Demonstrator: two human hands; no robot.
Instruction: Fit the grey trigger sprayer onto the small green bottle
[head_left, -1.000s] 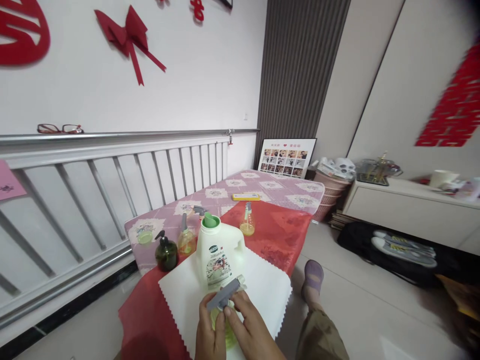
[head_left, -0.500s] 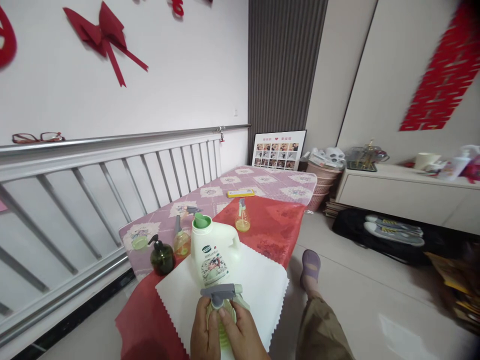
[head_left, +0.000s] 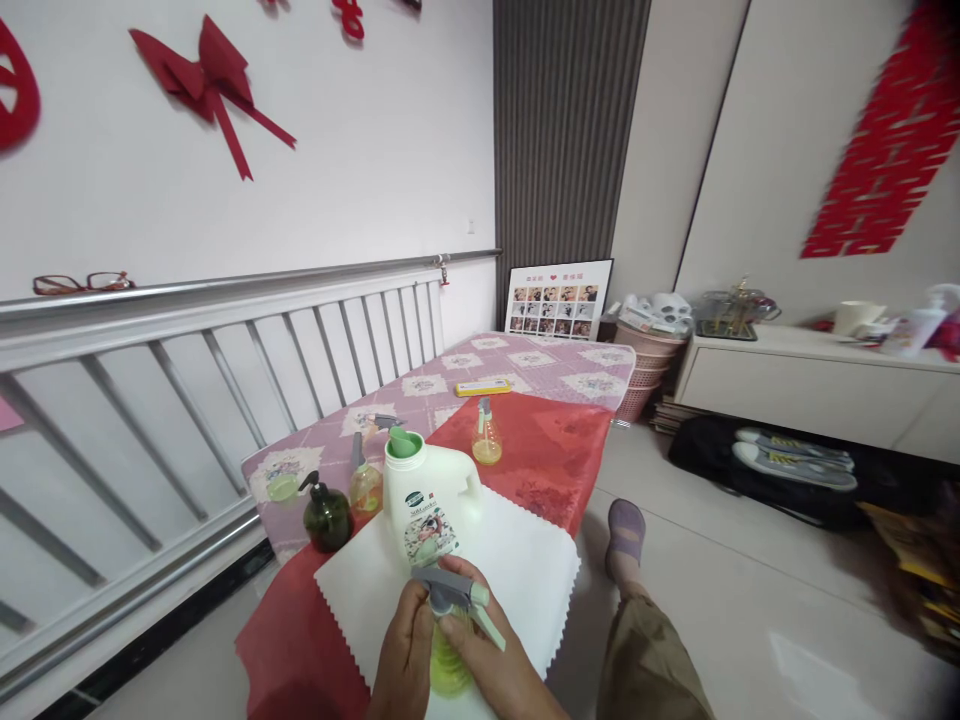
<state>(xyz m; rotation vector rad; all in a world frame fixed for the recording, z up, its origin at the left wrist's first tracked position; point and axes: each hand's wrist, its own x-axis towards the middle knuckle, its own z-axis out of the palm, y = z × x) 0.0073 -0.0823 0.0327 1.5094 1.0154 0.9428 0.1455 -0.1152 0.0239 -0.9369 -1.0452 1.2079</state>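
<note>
Both my hands grip a spray bottle (head_left: 451,655) with yellow-green liquid and a grey trigger head, upright over the white scalloped mat (head_left: 525,560). My left hand (head_left: 407,640) closes on its neck from the left. From the right, my right hand (head_left: 495,640) wraps the neck and collar, thumb in front, fingers behind the head. Just beyond stands a large pale jug (head_left: 431,500) with a green spout and a printed label. To its left are a dark green pump bottle (head_left: 328,517) and another spray bottle (head_left: 366,487). A third spray bottle (head_left: 487,440) stands behind the jug.
A red cloth (head_left: 577,440) lies over the floral tablecloth (head_left: 517,358). On the table are a yellow box (head_left: 482,387), a loose grey sprayer head (head_left: 386,421) and a small green cap (head_left: 283,488). A white railing (head_left: 225,370) borders the left side; a low cabinet (head_left: 817,380) stands right.
My right hand has shifted up around the sprayer head, its fingers now behind it. The head has turned, so the pale trigger points toward the lower right.
</note>
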